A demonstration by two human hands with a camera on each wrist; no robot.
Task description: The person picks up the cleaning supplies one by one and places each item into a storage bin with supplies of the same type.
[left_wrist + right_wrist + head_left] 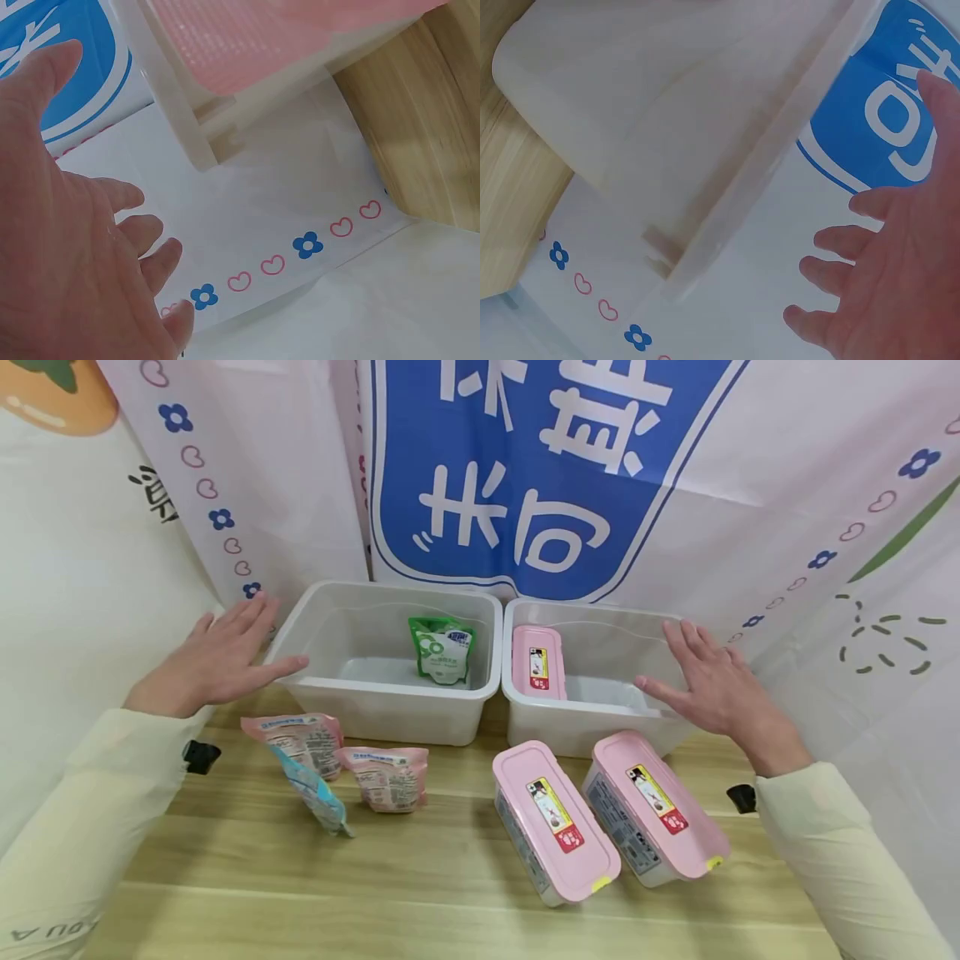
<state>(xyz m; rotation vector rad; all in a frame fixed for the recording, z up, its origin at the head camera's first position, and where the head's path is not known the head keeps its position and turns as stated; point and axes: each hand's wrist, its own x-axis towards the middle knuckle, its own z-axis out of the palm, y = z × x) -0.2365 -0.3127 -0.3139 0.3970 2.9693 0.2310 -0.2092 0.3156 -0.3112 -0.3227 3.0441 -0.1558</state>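
Observation:
My left hand, fingers spread and holding nothing, hovers at the outer side of the left white bin. At the far end of the right white bin, my right hand is likewise spread, its thumb over the rim. Inside the left bin stands a green and white pouch. The right bin contains a pink-lidded box. Both wrist views show straight, bare fingers beside a bin: the left hand and the right hand appear apart from the walls.
Before the left bin are two pink pouches and a light-blue one. Two more pink-lidded boxes lie in front of the right bin. A printed cloth hangs behind; black clips sit at the table sides.

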